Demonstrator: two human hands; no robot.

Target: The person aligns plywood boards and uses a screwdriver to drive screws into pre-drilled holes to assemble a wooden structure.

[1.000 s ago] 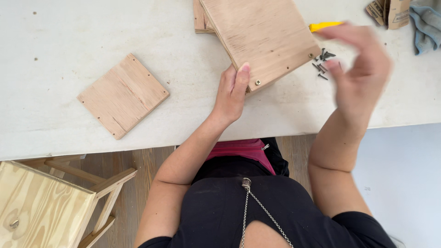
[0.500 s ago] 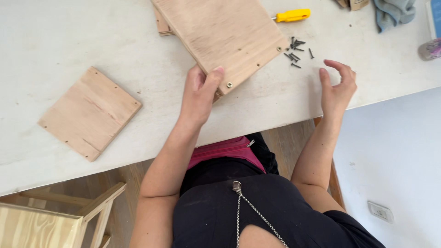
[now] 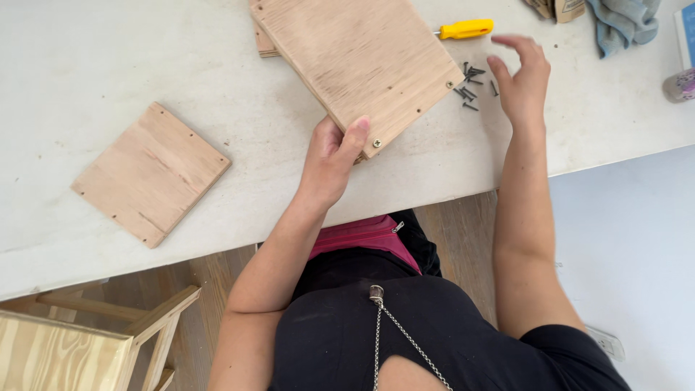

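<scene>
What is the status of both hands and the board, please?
Left hand grips wooden board corner. Right hand open beside loose screws. Nothing between them.

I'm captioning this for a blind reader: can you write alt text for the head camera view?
Seen from above, a person's left hand grips the near corner of a wooden panel on a white table, while the right hand reaches, fingers spread, beside a small pile of dark screws. A yellow-handled screwdriver lies beyond them, and a smaller wooden square lies further left.

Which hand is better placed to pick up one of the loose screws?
The right hand: it hovers right beside the screws, while the left hand grips the corner of the wooden panel.
</scene>
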